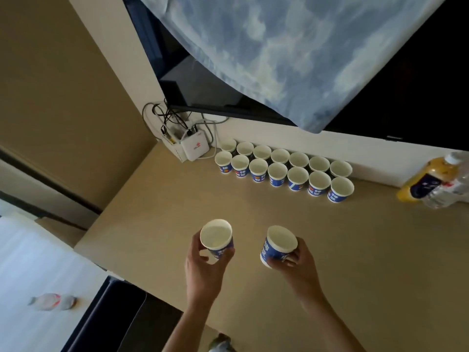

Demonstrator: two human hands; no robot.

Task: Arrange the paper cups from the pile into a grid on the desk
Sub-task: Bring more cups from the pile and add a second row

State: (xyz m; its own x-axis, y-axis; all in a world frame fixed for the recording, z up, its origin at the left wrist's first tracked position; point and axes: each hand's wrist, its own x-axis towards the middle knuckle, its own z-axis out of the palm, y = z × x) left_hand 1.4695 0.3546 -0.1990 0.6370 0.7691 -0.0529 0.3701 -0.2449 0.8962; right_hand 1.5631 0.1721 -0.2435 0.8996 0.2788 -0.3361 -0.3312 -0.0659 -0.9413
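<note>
Gripping one cup (217, 240) in the left hand (203, 268) and a second cup (278, 246) in the right hand (298, 265), over the desk (253, 219), two rows of cups (284, 168) standing farther back.

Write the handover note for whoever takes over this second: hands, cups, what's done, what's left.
left hand: grips one paper cup, mouth up, above the desk.
right hand: grips a second cup, tilted.
Done: the grid has two rows of seven upright cups along the desk's far edge.
Left: set down both held cups, probably to start a third row in front. The pile is out of view, so the remaining count is unknown.
</note>
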